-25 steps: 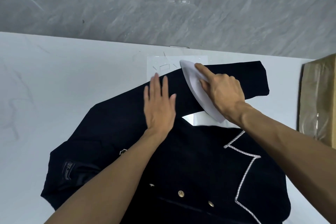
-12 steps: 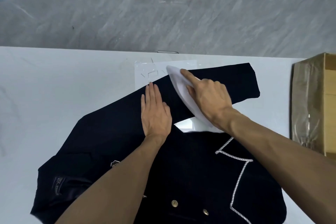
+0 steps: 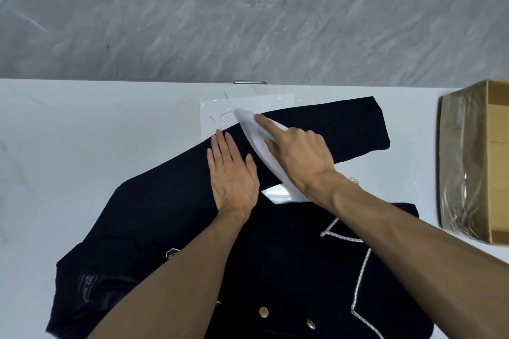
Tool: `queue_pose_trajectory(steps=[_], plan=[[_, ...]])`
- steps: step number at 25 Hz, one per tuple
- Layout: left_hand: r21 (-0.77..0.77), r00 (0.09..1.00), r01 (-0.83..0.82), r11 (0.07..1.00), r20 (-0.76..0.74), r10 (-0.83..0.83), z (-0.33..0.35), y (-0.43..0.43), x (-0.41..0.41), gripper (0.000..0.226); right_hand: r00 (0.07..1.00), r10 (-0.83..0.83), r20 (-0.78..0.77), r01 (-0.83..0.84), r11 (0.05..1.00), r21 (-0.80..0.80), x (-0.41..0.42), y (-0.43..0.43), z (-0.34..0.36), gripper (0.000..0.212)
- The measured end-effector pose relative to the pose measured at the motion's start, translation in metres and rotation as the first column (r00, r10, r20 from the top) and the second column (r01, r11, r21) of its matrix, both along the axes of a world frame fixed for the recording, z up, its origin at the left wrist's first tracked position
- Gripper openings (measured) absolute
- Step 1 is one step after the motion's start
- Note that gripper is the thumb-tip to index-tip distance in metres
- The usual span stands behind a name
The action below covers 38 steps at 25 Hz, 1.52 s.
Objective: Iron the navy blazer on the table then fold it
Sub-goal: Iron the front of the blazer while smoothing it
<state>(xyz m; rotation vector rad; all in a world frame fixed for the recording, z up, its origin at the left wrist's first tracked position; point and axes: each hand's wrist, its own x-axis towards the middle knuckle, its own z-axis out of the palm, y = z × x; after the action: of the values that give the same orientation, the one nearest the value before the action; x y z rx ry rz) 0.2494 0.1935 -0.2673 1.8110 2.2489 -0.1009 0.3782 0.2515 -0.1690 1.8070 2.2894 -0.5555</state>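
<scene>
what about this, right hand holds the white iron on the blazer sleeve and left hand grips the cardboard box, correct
No. In the head view the left hand lies flat on the blazer sleeve beside the white iron; the cardboard box stands untouched at the right. The right hand does hold that iron on the sleeve.

The navy blazer (image 3: 170,215) lies flat on the white table (image 3: 82,146), one sleeve stretched under the white iron (image 3: 253,136).

A bare indoor workroom: a smooth white table (image 3: 82,132) across mid-frame, grey marbled floor tiles (image 3: 248,8) filling the top, a plastic-wrapped brown cardboard box (image 3: 473,159) at right.
</scene>
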Motion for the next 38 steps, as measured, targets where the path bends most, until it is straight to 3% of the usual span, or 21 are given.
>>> queue_pose_trajectory(steps=[5,10,17,24,30,33,36,38], plan=[[-0.044,0.998,-0.005,0.999,-0.063,0.002,0.003,0.002,0.001,0.066,0.996,-0.067,0.063,0.063,0.996,0.066,0.04,0.008,-0.004,0.058],[-0.013,0.999,0.008,1.0,-0.042,-0.009,0.002,0.0,0.001,0.061,0.964,-0.265,0.033,0.262,0.961,0.088,0.08,0.013,0.0,0.054],[-0.006,0.998,0.024,1.0,-0.056,-0.024,-0.001,0.0,0.001,0.057,1.0,-0.013,-0.002,0.013,0.999,0.048,0.032,-0.002,0.0,0.057],[0.008,0.998,0.029,1.0,-0.052,-0.029,-0.003,-0.002,-0.001,0.057,0.974,-0.225,0.038,0.22,0.969,0.113,0.096,0.011,0.0,0.053],[-0.011,0.997,0.032,0.999,-0.069,-0.033,0.001,-0.001,0.0,0.058,0.965,-0.257,0.05,0.249,0.96,0.127,0.098,0.013,-0.002,0.051],[0.053,0.989,0.127,0.99,-0.085,-0.122,0.012,0.009,0.014,0.057,0.965,-0.262,0.026,0.257,0.958,0.124,0.099,0.013,-0.002,0.051],[0.125,0.973,0.225,0.966,0.031,-0.231,0.011,0.032,0.062,0.056,0.968,-0.25,0.021,0.246,0.961,0.13,0.101,0.014,-0.004,0.052],[0.067,0.969,0.24,0.968,0.036,-0.243,0.002,0.039,0.079,0.06,0.969,-0.247,0.024,0.242,0.962,0.127,0.101,0.012,-0.004,0.054]])
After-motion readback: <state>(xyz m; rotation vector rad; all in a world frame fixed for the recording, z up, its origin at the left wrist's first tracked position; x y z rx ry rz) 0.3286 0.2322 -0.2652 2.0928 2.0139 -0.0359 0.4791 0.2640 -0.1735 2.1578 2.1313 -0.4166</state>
